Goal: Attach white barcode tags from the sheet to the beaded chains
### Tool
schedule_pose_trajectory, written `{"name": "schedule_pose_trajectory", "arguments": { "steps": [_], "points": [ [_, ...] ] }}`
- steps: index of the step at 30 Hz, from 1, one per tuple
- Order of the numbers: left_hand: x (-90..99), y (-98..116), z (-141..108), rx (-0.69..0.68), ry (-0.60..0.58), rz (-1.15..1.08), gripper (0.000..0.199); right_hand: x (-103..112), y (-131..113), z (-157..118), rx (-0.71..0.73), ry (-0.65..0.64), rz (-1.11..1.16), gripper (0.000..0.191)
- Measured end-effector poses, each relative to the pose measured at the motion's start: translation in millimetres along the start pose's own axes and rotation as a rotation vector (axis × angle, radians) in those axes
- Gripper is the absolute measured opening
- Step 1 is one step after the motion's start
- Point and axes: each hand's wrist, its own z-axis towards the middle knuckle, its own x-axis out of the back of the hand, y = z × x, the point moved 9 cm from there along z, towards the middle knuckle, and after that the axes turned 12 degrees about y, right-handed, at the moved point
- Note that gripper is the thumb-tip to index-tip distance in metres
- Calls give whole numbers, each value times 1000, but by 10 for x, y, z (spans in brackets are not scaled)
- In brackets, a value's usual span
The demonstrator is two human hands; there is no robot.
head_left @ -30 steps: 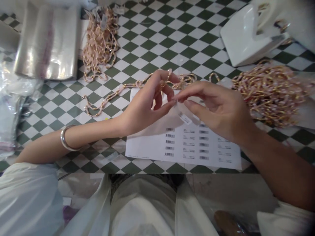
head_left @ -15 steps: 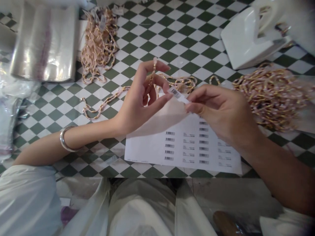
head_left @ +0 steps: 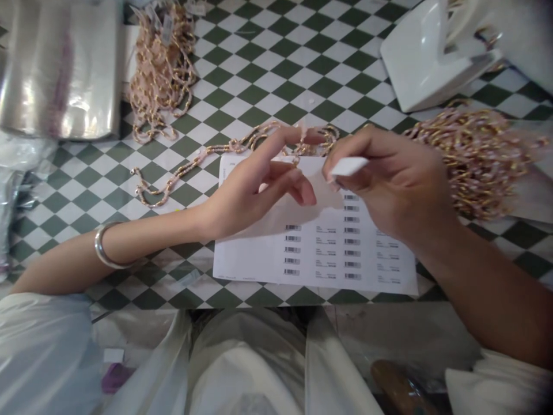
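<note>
Green-and-white checkered tabletop (head_left: 268,98), apparently tile, under a barcode sheet (head_left: 315,253).

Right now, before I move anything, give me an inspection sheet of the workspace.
Surface: green-and-white checkered tabletop.
Job's things: barcode label sheet; white label; pink-and-gold beaded strand along the sheet's top edge.
Clutter: beaded heaps, stack of plastic sleeves, white plastic object.
Hands: left hand open above the sheet, metal bangle on its wrist; right hand pinching the label.
Cables: nothing seen.
Surroundings: person's white garment below the table edge; floor.
</note>
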Motion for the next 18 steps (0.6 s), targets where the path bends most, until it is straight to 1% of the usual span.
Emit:
{"name": "schedule_pose_trajectory", "arguments": {
  "steps": [2, 5, 8, 13, 18],
  "points": [
    [-60, -45, -24, 64, -39, -6, 29, -10, 7, -5, -13, 4, -12, 24],
    [-136, -84, -60, 121, -105, -40, 32, -32, 0, -14, -17, 6, -60, 21],
    [-170, -90, -81, 120, -132, -49, 31, -48, -31, -23, 8, 14, -118, 20],
    [-181, -116, -116, 102, -113, -1, 35, -45, -41, -41, 18, 48, -187, 17],
    [-194, -154, -135, 88, -127, 77, 37, -29, -36, -58, 39, 79, -266, 19]
  ]
}}
